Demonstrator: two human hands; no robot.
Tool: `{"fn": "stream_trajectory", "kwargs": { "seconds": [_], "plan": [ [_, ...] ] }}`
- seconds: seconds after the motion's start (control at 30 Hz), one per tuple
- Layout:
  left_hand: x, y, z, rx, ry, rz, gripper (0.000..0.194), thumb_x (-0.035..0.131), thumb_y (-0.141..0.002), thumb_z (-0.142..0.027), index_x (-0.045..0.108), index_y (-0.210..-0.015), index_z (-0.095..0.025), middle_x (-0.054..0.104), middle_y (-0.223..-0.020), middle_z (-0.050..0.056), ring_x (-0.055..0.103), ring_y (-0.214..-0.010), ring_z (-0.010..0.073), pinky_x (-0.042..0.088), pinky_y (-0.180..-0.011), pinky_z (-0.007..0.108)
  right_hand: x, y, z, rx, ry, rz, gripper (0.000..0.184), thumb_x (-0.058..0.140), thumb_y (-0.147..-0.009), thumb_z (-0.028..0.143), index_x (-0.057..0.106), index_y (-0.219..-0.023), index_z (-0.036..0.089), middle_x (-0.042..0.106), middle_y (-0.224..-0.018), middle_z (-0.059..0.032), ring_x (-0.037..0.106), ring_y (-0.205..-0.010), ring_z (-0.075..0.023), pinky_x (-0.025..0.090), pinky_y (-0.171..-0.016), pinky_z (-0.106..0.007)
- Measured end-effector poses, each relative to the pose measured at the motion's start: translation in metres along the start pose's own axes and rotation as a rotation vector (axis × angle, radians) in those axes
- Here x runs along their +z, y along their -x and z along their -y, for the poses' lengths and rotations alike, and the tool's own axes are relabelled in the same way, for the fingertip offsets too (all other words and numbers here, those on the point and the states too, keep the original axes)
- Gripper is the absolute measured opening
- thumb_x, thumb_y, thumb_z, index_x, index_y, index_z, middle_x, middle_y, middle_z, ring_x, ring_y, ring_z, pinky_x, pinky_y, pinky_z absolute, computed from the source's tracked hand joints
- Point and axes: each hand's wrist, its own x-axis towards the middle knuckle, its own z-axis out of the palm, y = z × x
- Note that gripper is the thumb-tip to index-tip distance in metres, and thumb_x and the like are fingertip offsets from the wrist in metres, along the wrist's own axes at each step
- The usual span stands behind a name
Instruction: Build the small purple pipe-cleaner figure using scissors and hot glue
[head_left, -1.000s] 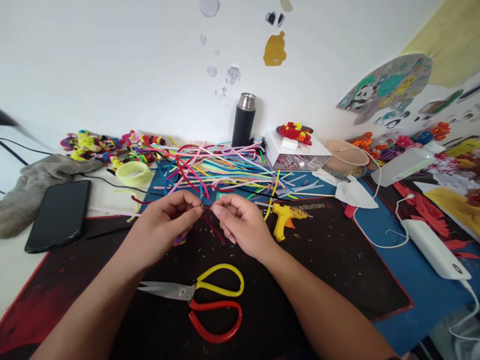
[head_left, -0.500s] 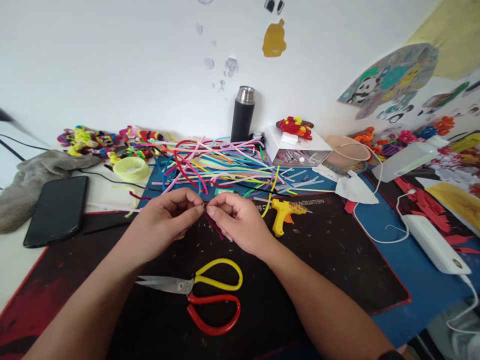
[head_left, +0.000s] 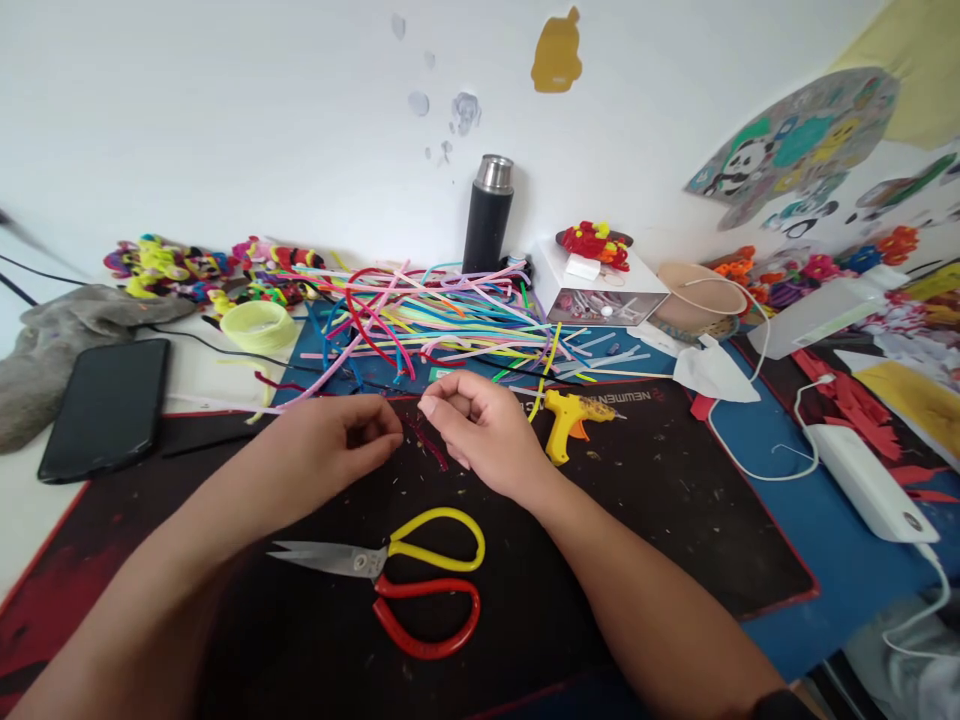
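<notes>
My left hand [head_left: 341, 440] is closed, thumb against its curled fingers; whatever lies in the pinch is hidden. To its right my right hand [head_left: 480, 430] is also closed, thumb and forefinger tips pressed together on something too small to make out. A short dark red pipe cleaner [head_left: 429, 447] shows in the gap between both hands; I cannot tell whether it touches the right one. Nearer to me, scissors [head_left: 375, 562] with one yellow and one red handle lie on the black mat [head_left: 645, 560], blades slightly apart, pointing left. A yellow glue gun [head_left: 568, 422] rests just right of my right hand.
Behind my hands spreads a heap of colourful pipe cleaners [head_left: 450, 320], with a black thermos [head_left: 487, 215] and a white box [head_left: 600, 290] beyond. A phone [head_left: 105, 405] and yellow-green roll [head_left: 260, 328] are left. A white power bank [head_left: 870, 485] with cables lies right.
My hands have come apart: the left has drawn back to the left, its fingertips leaving the right hand's. The view has tilted slightly downward. Scissors and glue gun stay put.
</notes>
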Motion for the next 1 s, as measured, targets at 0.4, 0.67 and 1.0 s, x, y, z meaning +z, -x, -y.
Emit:
{"fn": "stream_trajectory", "kwargs": {
  "seconds": [0.4,0.67,1.0],
  "plan": [
    [0.025,-0.008,0.019,0.321,-0.525,0.11,0.02,0.062,-0.097,-0.019,0.075,-0.082,-0.025,0.08,-0.087,0.006,0.072,-0.089,0.0289,0.049,-0.083,0.041,0.0,0.0,-0.002,0.002,-0.032,-0.006,0.037,0.083,-0.097,0.056,0.067,-0.097,0.023,0.054,-0.065,0.0083,0.047,-0.05,-0.0095,0.034,-0.046,-0.023],
    [0.025,-0.012,0.019,0.301,-0.569,0.166,0.019,0.065,-0.097,-0.02,0.076,-0.082,-0.024,0.081,-0.087,0.008,0.073,-0.09,0.0314,0.051,-0.084,0.044,0.001,0.001,0.0,0.002,-0.025,0.009,0.035,0.083,-0.098,0.053,0.067,-0.098,0.023,0.053,-0.066,0.0081,0.045,-0.051,-0.0095,0.031,-0.045,-0.023],
    [0.027,-0.011,0.022,0.299,-0.488,0.117,0.019,0.068,-0.095,-0.024,0.077,-0.078,-0.026,0.081,-0.086,0.01,0.072,-0.087,0.0335,0.05,-0.082,0.044,0.001,0.002,0.003,0.03,-0.002,0.013,0.033,0.081,-0.098,0.053,0.067,-0.099,0.023,0.055,-0.068,0.0071,0.046,-0.053,-0.0101,0.032,-0.046,-0.024]
  ]
}}
